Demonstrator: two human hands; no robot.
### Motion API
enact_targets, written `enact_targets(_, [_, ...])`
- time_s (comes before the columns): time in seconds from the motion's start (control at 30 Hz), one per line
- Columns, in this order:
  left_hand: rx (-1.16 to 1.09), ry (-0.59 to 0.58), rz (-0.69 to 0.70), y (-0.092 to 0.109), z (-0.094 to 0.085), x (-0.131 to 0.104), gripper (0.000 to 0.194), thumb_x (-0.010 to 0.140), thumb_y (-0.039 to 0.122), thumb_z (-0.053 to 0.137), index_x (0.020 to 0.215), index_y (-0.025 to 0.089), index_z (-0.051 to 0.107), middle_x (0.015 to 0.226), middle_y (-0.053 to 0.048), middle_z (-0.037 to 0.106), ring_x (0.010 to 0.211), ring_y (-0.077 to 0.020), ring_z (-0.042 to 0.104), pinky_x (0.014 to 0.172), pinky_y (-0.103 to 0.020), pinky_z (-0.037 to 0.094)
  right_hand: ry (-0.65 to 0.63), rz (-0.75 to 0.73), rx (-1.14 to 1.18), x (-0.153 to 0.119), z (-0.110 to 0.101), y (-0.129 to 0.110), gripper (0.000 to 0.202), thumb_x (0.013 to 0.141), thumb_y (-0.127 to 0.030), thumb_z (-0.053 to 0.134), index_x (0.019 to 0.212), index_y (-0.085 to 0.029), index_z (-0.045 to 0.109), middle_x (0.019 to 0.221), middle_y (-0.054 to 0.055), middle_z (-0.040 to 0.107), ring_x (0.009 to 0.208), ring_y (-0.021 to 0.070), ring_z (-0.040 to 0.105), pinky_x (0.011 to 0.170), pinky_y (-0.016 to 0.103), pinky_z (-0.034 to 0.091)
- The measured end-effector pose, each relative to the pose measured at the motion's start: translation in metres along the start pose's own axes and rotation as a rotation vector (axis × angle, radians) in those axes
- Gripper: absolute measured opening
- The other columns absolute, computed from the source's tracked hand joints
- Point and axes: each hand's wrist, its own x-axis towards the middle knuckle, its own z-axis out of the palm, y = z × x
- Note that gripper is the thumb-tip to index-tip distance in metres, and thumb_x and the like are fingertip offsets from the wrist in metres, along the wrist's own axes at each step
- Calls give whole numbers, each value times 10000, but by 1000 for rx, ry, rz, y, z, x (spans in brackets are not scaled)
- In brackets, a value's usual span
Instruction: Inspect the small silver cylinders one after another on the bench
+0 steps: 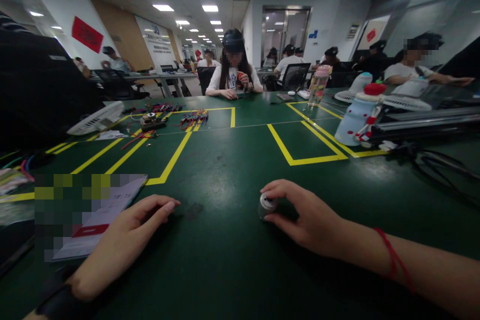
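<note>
My right hand (307, 215) grips a small cylinder with a silver top (267, 203), thumb on the near side and fingers on the far side. The top has a dark spot on it, and the lower body looks clear or dark. The cylinder is upright, at or just over the green table (225, 240). To the left, my left hand (146, 217) rests low over the table with its fingers loosely stretched and no object visible in it. Beside that wrist lies a flat printed booklet or sheet (108, 212), partly blurred out and partly behind my forearm.
Yellow tape (318, 161) marks rectangles on the table. Bundles of coloured wires (194, 119) and a white fan (96, 119) are on the left. A blue bottle (352, 122), a pink-lidded bottle (319, 86) and black cables (442, 167) stand or lie right. A person (233, 72) sits opposite.
</note>
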Motion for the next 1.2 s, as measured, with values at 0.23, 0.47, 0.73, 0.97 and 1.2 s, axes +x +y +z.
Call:
enact_targets(0.23, [2,-65,177,43,18,1,305,900,476,507,1108,284,621,1092,-7,667,988,-212,614,856,-325,478,-19,122,109,1,11,5,472,802,-315,639,1216,-234,426,1162,40,555,1033,127,551,928,313,473])
enact_targets(0.47, [-102,-156,546,135,64,2,182,905,265,543,1009,263,692,1007,-15,659,920,-165,605,824,-302,485,9,193,198,-1,18,8,505,761,-298,688,1182,-229,418,1106,16,571,1000,99,566,906,273,474])
enact_targets(0.73, [-190,-65,446,131,59,14,148,874,309,601,927,243,722,933,-20,654,860,-171,609,755,-305,480,24,184,92,-1,8,9,488,748,-270,664,1190,-246,456,1094,3,572,964,104,552,859,268,462])
enact_targets(0.97, [56,-138,488,113,89,16,83,804,322,689,851,293,752,972,-15,657,968,-231,571,869,-403,445,43,196,72,-1,6,11,382,739,-259,640,1098,-211,518,1052,19,576,937,113,547,843,269,468])
enact_targets(1.2, [-125,-94,337,87,43,11,257,872,438,566,1047,286,678,1066,-16,658,949,-200,611,843,-343,484,247,374,-7,-18,-39,29,484,765,-423,648,1169,-197,509,1105,73,597,948,158,601,836,294,509])
